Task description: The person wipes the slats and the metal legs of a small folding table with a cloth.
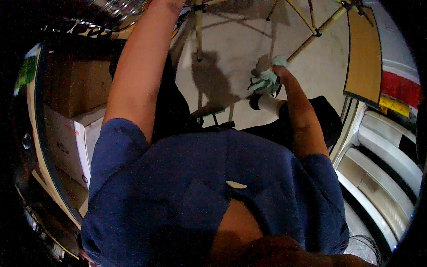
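Observation:
My right hand [279, 71] is closed around a crumpled pale green cloth [265, 82], which hangs in loose folds above the floor near my right foot. My left arm [141, 66] stretches forward to the top edge of the head view. Only the base of my left hand [174, 3] shows there; its fingers are cut off, so what they touch is hidden. Closest to it are shiny metal wire items [120, 11] and a thin yellowish metal leg [199, 33].
Thin yellowish legs [302, 46] of a stand rise from the pale floor [242, 40] ahead. A brown board [364, 58] leans at the right, beside a silver slatted metal piece [378, 169]. At the left, an open dark-edged compartment holds a white box [69, 138].

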The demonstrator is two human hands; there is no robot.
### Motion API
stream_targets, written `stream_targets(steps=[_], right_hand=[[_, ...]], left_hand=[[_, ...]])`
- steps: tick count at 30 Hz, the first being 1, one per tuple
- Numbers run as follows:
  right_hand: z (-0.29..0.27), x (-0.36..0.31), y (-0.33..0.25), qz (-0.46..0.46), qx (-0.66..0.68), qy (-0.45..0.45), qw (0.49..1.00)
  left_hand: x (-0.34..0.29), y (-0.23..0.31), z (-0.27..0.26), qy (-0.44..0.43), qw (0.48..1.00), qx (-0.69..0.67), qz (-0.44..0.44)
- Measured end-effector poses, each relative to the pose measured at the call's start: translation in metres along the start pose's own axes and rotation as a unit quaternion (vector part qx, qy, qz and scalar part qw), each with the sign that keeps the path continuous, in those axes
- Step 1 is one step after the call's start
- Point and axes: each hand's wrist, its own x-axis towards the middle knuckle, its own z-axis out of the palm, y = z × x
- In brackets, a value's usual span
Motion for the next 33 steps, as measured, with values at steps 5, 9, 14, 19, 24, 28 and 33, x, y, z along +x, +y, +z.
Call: stream_targets(steps=[5,9,14,19,24,28,33], right_hand=[[0.033,-0.124,-0.103,-0.161,0.196,-0.252,0.934],[0.075,-0.203,-0.198,-0.321,0.301,-0.259,0.860],[0.157,-0.196,-0.268,-0.449,0.237,-0.063,0.859],[0.196,-0.152,-0.259,-0.549,0.205,0.117,0.801],[0.230,-0.096,-0.197,-0.534,0.160,-0.029,0.829],[0.261,-0.074,-0.155,-0.485,0.347,-0.207,0.775],[0.252,-0.082,-0.130,-0.456,0.262,-0.222,0.821]], left_hand=[[0.015,-0.005,0.004,-0.006,0.999,0.018,-0.035],[0.034,-0.023,0.000,0.009,1.000,0.024,-0.014],[0.030,-0.016,0.005,0.030,0.999,0.018,-0.006],[0.045,-0.043,-0.002,-0.019,0.944,0.313,0.099],[0.107,-0.092,-0.010,0.016,0.701,0.627,0.340],[0.089,-0.074,0.009,-0.113,0.937,0.310,0.115],[0.030,-0.034,0.013,-0.025,0.993,0.117,0.016]])
